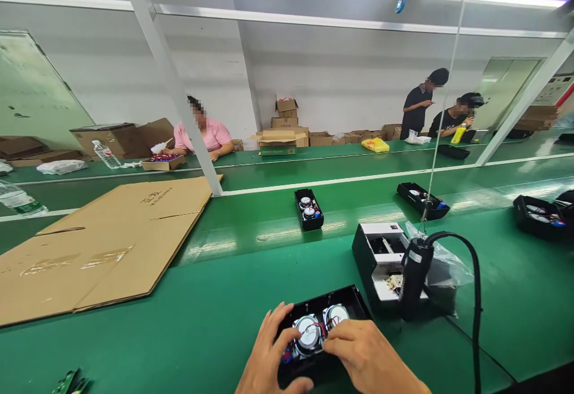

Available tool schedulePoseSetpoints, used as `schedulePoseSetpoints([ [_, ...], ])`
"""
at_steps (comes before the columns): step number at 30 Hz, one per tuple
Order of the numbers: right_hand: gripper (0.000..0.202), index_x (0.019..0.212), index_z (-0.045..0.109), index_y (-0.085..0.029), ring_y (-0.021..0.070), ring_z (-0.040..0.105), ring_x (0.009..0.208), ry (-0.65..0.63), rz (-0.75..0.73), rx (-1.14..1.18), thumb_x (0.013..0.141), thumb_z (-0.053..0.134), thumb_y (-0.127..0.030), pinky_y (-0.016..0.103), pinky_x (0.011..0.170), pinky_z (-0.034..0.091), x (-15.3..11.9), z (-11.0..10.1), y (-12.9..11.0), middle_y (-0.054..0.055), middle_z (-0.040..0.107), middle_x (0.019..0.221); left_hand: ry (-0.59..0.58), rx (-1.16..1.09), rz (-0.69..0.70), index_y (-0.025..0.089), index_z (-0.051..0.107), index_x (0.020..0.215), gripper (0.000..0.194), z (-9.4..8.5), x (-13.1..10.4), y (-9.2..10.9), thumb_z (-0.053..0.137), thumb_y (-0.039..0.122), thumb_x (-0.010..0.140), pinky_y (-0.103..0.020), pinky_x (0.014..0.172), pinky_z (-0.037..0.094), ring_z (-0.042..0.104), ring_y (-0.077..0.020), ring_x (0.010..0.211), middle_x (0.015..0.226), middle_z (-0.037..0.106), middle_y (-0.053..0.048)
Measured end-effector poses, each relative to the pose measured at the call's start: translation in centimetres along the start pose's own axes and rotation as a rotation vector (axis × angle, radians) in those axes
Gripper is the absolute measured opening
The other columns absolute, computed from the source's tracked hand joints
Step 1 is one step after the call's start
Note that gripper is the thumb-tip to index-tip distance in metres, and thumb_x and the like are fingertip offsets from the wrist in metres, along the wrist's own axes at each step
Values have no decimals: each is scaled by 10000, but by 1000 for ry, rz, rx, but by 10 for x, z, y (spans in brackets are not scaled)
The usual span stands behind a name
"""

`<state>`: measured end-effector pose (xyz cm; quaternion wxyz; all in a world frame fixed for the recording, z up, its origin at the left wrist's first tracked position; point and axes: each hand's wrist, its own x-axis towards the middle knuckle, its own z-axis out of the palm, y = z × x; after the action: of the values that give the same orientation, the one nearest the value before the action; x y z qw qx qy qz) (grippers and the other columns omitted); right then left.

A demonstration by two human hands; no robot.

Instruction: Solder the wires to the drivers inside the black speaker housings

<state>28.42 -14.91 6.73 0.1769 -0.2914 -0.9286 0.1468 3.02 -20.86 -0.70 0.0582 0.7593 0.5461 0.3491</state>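
Note:
Directly in front of me on the green bench lies a black speaker housing, its open side up. Inside it sit two round silver speakers, a left one and a right one, with thin red and black wires between them. My left hand grips the housing's left side, fingers over the rim. Between the speakers, my right hand has its fingertips pinched together at the wires; the exact spot they hold is partly hidden.
An electric screwdriver hangs beside a white-and-black screw feeder. Another housing with speakers lies farther back, with more to the right. Flattened cardboard covers the left. A circuit board lies near left. Several people sit or stand beyond.

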Motion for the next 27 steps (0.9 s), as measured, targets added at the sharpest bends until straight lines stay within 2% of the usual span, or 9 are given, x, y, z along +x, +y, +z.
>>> schedulePoseSetpoints([
  [2, 283, 975, 776, -228, 170, 747, 761, 8, 2, -59, 971, 541, -70, 291, 634, 465, 4, 15, -6, 14, 821, 902, -37, 142, 78, 264, 659, 1191, 629, 6, -2, -4, 919, 460, 653, -713, 1168, 460, 503, -427, 1483, 1588, 533, -194],
  [5, 125, 903, 747, -215, 167, 711, 665, -16, 13, -119, 884, 684, -110, 308, 562, 409, 8, 32, -10, -2, 788, 829, -83, 292, 194, 277, 656, 1156, 645, 16, -2, -8, 888, 208, 558, -731, 1096, 521, 507, -452, 1469, 1633, 484, -180],
  [9, 251, 1001, 733, -234, 176, 728, 745, -97, 78, -112, 852, 625, -64, 300, 623, 443, 8, 30, -8, 6, 800, 930, -47, 391, 261, 266, 649, 1055, 627, 27, -4, -12, 776, 86, 468, -740, 1100, 505, 464, -479, 1484, 1640, 481, -144],
  [13, 361, 1049, 734, -268, 204, 750, 873, -219, 180, 22, 822, 555, -51, 299, 765, 515, 2, 15, -11, 23, 798, 1017, -73, 428, 287, 266, 630, 987, 538, 27, -4, -7, 731, 68, 498, -739, 1132, 472, 402, -469, 1526, 1628, 498, -113],
  [16, 419, 1065, 711, -268, 210, 739, 999, -206, 241, 133, 804, 494, -23, 308, 929, 539, 2, 8, -15, 39, 772, 1117, -107, 471, 217, 272, 633, 1104, 623, 20, 1, 2, 749, 61, 529, -725, 1172, 447, 425, -446, 1521, 1569, 568, -104],
  [18, 438, 1121, 684, -256, 228, 720, 1049, -192, 225, 147, 795, 495, -32, 335, 983, 543, 5, 7, -16, 62, 746, 1160, -121, 476, 227, 263, 637, 1151, 641, 15, 5, 6, 747, 63, 552, -723, 1152, 471, 477, -449, 1483, 1506, 627, -104],
  [22, 422, 1168, 651, -230, 276, 696, 1055, -216, 146, 89, 788, 540, -83, 392, 957, 568, 11, 9, -13, 89, 727, 1170, -144, 426, 266, 272, 648, 1255, 680, 11, 10, 6, 715, 59, 613, -728, 1112, 501, 499, -449, 1463, 1435, 679, -95],
  [27, 458, 1144, 690, -222, 256, 705, 1053, -247, 80, 112, 735, 575, -52, 355, 932, 556, 20, 5, -7, 87, 744, 1169, -275, 246, 148, 319, 657, 1299, 686, -3, 21, 12, 706, 57, 667, -796, 1177, 388, 441, -444, 1507, 1448, 676, -41],
])
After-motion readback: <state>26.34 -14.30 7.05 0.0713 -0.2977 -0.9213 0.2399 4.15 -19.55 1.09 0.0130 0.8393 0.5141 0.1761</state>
